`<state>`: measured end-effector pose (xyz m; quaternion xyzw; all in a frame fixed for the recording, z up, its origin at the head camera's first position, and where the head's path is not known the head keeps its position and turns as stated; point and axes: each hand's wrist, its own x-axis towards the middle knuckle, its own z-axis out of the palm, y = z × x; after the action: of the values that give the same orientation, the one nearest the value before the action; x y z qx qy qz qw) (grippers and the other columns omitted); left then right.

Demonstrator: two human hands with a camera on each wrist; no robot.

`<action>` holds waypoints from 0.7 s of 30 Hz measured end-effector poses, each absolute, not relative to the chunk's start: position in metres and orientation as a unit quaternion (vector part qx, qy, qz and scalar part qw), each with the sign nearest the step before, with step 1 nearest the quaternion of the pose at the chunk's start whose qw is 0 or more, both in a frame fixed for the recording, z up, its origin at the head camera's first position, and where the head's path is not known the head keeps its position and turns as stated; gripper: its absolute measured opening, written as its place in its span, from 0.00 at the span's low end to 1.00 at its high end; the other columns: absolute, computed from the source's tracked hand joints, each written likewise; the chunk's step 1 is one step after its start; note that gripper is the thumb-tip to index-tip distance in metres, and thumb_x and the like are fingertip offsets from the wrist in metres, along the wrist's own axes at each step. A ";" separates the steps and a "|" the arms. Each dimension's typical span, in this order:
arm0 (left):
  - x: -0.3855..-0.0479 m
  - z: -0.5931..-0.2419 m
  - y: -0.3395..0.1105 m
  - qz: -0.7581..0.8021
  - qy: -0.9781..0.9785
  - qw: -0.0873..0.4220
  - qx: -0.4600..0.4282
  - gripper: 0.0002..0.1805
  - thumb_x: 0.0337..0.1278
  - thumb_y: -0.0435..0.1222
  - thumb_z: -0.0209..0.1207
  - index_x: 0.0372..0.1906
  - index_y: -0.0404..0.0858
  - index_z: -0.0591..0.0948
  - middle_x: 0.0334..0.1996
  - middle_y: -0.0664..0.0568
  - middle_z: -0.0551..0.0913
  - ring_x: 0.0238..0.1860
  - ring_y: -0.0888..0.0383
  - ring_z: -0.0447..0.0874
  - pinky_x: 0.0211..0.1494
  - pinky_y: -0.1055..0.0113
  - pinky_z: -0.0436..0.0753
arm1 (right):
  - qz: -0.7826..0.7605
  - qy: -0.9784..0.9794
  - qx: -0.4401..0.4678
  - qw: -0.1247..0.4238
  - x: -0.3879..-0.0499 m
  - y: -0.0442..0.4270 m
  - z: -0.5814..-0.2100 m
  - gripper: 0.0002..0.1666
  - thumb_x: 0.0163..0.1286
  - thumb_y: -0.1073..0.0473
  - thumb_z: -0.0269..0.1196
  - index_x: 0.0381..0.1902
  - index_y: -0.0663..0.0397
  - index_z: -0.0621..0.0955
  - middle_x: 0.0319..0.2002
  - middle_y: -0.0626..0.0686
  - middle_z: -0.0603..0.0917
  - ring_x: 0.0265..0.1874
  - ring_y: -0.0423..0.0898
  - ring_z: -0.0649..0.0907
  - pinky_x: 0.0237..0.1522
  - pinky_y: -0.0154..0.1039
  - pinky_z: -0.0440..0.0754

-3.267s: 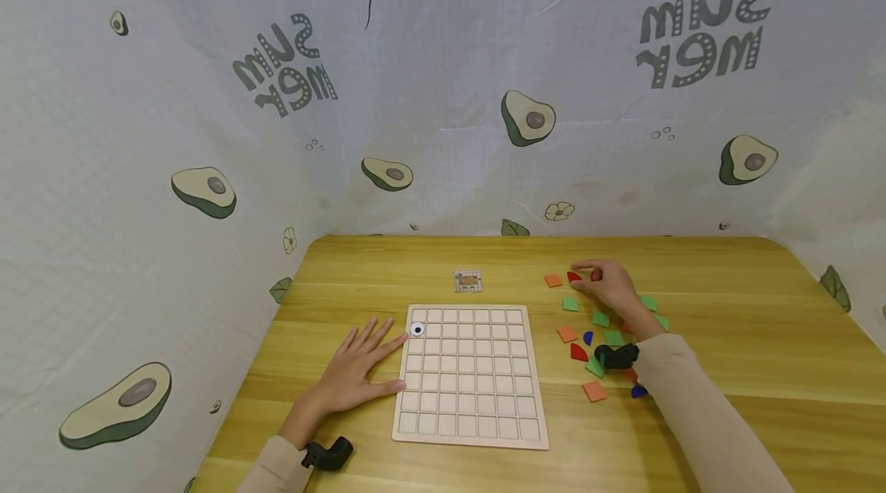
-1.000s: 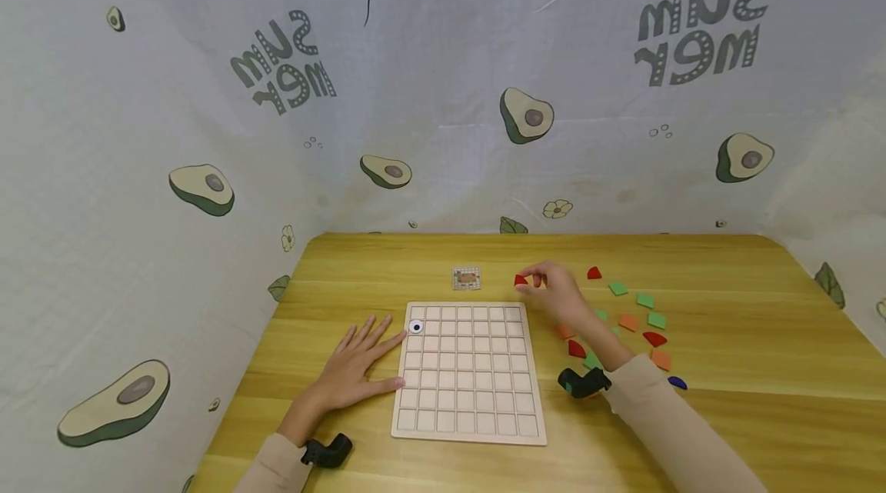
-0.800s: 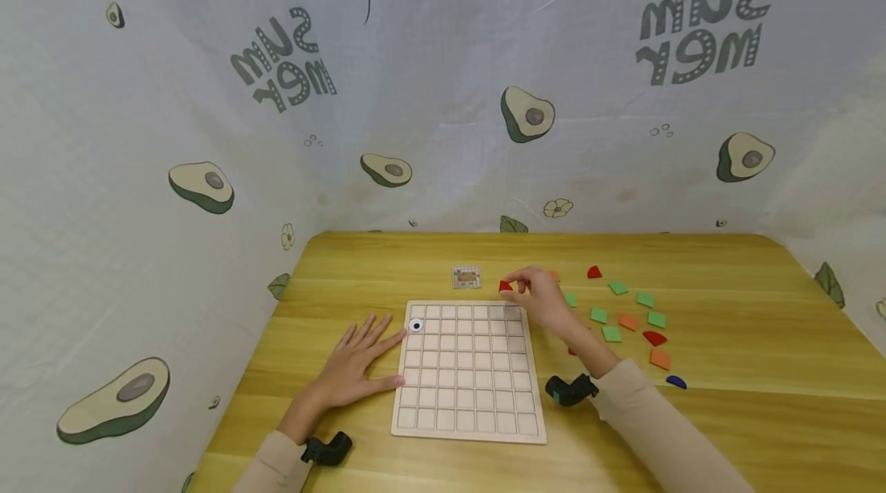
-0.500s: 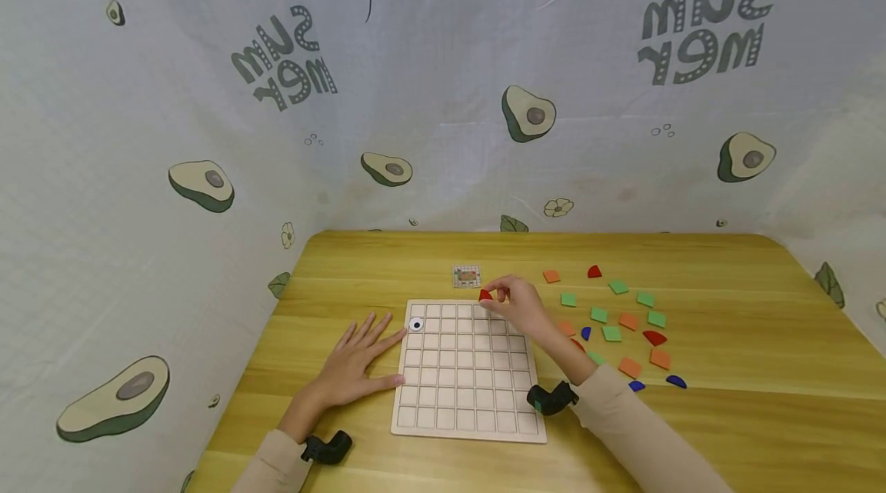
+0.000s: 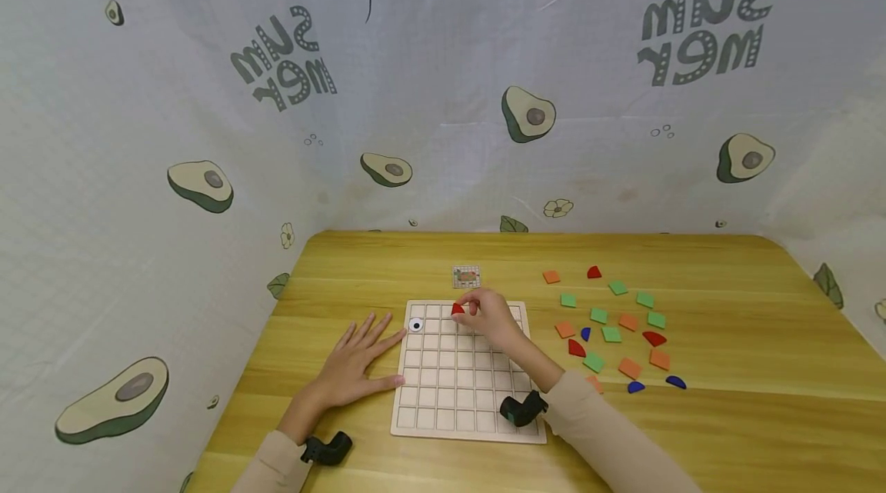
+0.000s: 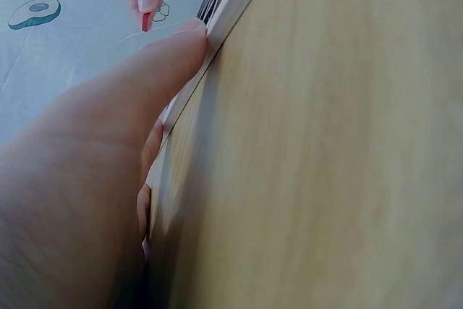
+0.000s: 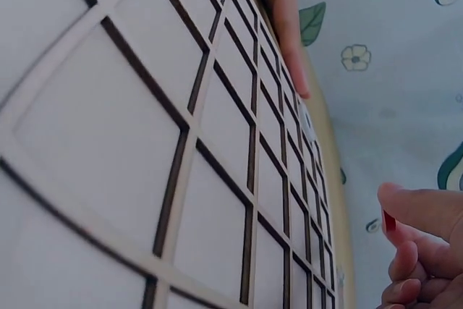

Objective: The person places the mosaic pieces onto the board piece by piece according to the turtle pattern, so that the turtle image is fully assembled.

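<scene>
Presently, the right hand reaches forward over the pale wooden grid board, wrist angled inward, its grip pinching a small red quarter-round piece between thumb and fingers above the board's far rows. The left hand lies palm down, fingers spread and grip released, on the yellow wood-grained desk, thumb touching the board's left edge.
</scene>
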<state>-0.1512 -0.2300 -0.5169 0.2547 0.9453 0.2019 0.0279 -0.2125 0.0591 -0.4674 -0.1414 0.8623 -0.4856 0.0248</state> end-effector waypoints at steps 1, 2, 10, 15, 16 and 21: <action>-0.151 -0.517 -0.230 0.202 0.945 0.028 0.254 0.44 0.60 0.68 0.54 0.78 0.62 0.57 0.80 0.54 0.45 0.79 0.48 0.35 0.76 0.43 0.37 | -0.489 0.860 -0.143 0.028 -0.212 0.057 -0.468 0.11 0.61 0.67 0.72 0.40 0.67 0.85 0.21 0.49 0.69 0.19 0.42 0.62 0.22 0.32 0.59; -0.151 -0.517 -0.230 0.201 0.946 0.028 0.254 0.44 0.60 0.68 0.54 0.78 0.62 0.57 0.80 0.54 0.45 0.79 0.48 0.35 0.76 0.43 0.37 | -0.494 0.857 -0.143 0.031 -0.211 0.054 -0.469 0.11 0.61 0.67 0.72 0.40 0.67 0.85 0.21 0.49 0.69 0.19 0.42 0.62 0.22 0.32 0.59; -0.151 -0.517 -0.229 0.200 0.946 0.031 0.252 0.44 0.60 0.68 0.53 0.78 0.62 0.56 0.80 0.54 0.45 0.79 0.48 0.35 0.76 0.42 0.36 | -0.502 0.850 -0.155 0.038 -0.207 0.036 -0.477 0.11 0.61 0.66 0.72 0.40 0.67 0.85 0.22 0.49 0.70 0.20 0.42 0.65 0.24 0.32 0.63; -0.150 -0.516 -0.230 0.200 0.946 0.033 0.252 0.44 0.60 0.68 0.53 0.79 0.62 0.56 0.80 0.54 0.44 0.79 0.48 0.34 0.76 0.43 0.36 | -0.499 0.852 -0.152 0.043 -0.206 0.028 -0.482 0.10 0.61 0.66 0.72 0.39 0.66 0.85 0.19 0.48 0.68 0.20 0.42 0.64 0.25 0.32 0.62; -0.150 -0.516 -0.230 0.202 0.946 0.034 0.251 0.44 0.60 0.68 0.54 0.78 0.62 0.56 0.80 0.54 0.44 0.79 0.48 0.34 0.76 0.43 0.36 | -0.496 0.854 -0.153 0.041 -0.206 0.026 -0.483 0.10 0.61 0.66 0.72 0.39 0.66 0.85 0.19 0.48 0.68 0.19 0.42 0.64 0.25 0.32 0.62; -0.150 -0.516 -0.230 0.203 0.946 0.030 0.252 0.43 0.60 0.68 0.54 0.78 0.62 0.57 0.80 0.54 0.45 0.79 0.48 0.35 0.76 0.43 0.37 | -0.486 0.859 -0.157 0.035 -0.207 0.020 -0.487 0.10 0.61 0.67 0.72 0.38 0.67 0.85 0.18 0.47 0.69 0.19 0.41 0.65 0.24 0.32 0.64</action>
<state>-0.1500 -0.2297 -0.5159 0.2520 0.9457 0.2030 0.0304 -0.2066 0.0200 -0.4869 -0.1573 0.8587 -0.4865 0.0349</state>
